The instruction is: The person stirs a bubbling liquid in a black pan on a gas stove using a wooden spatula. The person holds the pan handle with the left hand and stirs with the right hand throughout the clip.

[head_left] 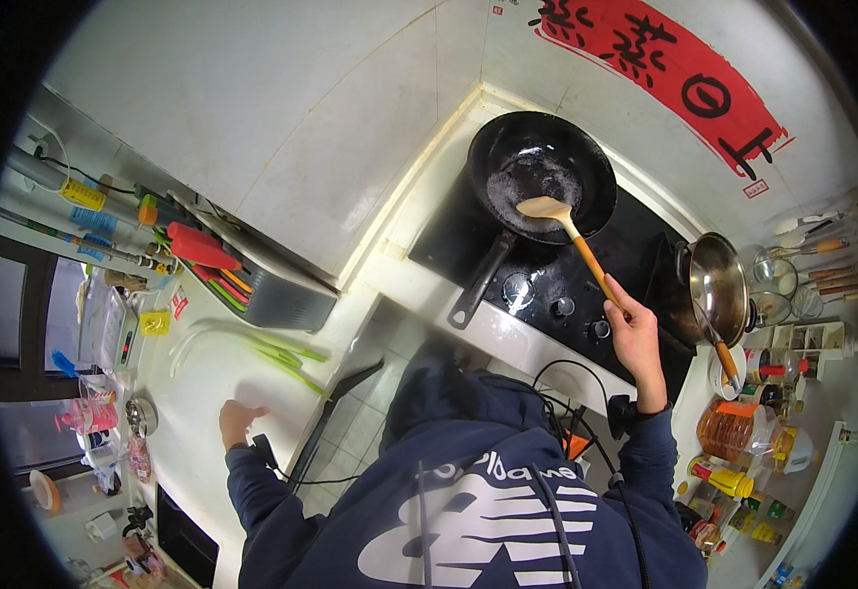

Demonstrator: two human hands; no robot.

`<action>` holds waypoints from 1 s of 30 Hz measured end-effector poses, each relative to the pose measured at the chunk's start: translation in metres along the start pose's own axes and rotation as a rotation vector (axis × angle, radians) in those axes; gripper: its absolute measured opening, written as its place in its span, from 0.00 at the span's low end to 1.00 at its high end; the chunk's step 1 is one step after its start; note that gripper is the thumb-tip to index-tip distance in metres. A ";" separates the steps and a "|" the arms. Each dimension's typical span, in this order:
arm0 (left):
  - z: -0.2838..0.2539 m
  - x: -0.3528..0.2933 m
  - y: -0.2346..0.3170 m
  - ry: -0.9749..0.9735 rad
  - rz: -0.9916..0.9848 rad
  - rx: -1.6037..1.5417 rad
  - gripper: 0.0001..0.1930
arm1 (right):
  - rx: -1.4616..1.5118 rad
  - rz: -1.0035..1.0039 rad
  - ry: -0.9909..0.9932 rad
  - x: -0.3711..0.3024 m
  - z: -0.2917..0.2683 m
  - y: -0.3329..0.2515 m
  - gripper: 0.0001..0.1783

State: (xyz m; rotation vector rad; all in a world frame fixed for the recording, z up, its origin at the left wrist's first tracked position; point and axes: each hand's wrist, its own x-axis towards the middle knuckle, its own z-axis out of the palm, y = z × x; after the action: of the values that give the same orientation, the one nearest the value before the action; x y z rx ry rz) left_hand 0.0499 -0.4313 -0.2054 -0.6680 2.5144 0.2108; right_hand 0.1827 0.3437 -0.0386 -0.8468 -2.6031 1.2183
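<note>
My right hand (633, 336) is closed around the wooden handle of a spatula (591, 257). The spatula's pale flat head rests at the near inner side of a black wok (600, 162) on the hob. Inside the wok, the bottom looks wet or oily, with a whitish foamy film. The wok's long handle (483, 282) points toward me and is held by neither hand. To the left, my left hand (239, 422) is over the white counter with a finger stretched out, and I see nothing in it. Green stalks (289, 363) lie just beyond it at the counter edge.
A steel pot (718, 275) with a wooden-handled ladle (725, 358) stands right of the wok. Bottles and an oil jug (733, 427) crowd the right side. A grey holder (296, 302) with coloured items stands on the left counter. A cable hangs before the hob.
</note>
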 end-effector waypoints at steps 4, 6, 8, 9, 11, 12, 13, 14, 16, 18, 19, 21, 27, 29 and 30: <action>-0.002 -0.004 0.003 0.011 0.000 0.001 0.35 | -0.021 0.002 0.019 -0.014 -0.016 0.002 0.25; -0.003 -0.004 0.003 0.012 0.004 -0.011 0.34 | 0.014 -0.030 0.040 -0.018 -0.021 0.001 0.24; -0.003 -0.005 0.003 0.001 0.006 -0.026 0.33 | -0.042 -0.018 0.060 -0.020 -0.026 0.000 0.24; -0.003 -0.005 0.004 -0.006 0.009 -0.032 0.33 | -0.017 -0.023 0.065 -0.019 -0.026 0.000 0.24; -0.003 -0.005 0.004 -0.011 0.010 -0.042 0.32 | -0.003 -0.005 0.055 -0.017 -0.021 -0.001 0.24; -0.003 -0.005 0.004 -0.009 0.008 -0.046 0.32 | 0.004 0.004 0.051 -0.014 -0.017 0.000 0.25; -0.003 -0.006 0.004 -0.015 -0.001 -0.057 0.32 | 0.015 -0.002 0.056 -0.011 -0.012 0.000 0.25; -0.003 -0.006 0.004 0.001 0.007 -0.056 0.32 | 0.028 -0.008 0.060 -0.007 -0.004 0.000 0.25; -0.002 -0.007 0.003 0.012 0.006 -0.072 0.32 | 0.044 -0.024 0.069 0.001 0.009 0.002 0.26; -0.001 -0.006 0.000 0.033 0.017 -0.080 0.32 | 0.052 -0.047 0.077 0.011 0.020 0.004 0.26; 0.000 -0.005 -0.001 0.037 0.013 -0.093 0.32 | 0.045 -0.031 0.075 0.018 0.023 0.005 0.26; 0.002 -0.003 -0.002 0.034 0.024 -0.069 0.31 | 0.024 -0.083 0.105 0.032 0.031 0.007 0.26; 0.003 0.000 -0.004 0.040 0.032 -0.026 0.29 | -0.013 -0.134 0.141 0.076 0.043 0.003 0.25; 0.004 -0.003 -0.004 0.063 0.046 -0.024 0.29 | -0.011 -0.197 0.174 0.090 0.049 -0.002 0.25; 0.004 -0.004 -0.005 0.071 0.048 -0.035 0.29 | -0.022 -0.180 0.186 0.095 0.050 -0.005 0.25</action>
State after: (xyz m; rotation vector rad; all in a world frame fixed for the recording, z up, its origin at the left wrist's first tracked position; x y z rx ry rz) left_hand 0.0571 -0.4330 -0.2065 -0.6400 2.6018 0.2535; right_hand 0.0840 0.3596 -0.0778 -0.6765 -2.4850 1.0140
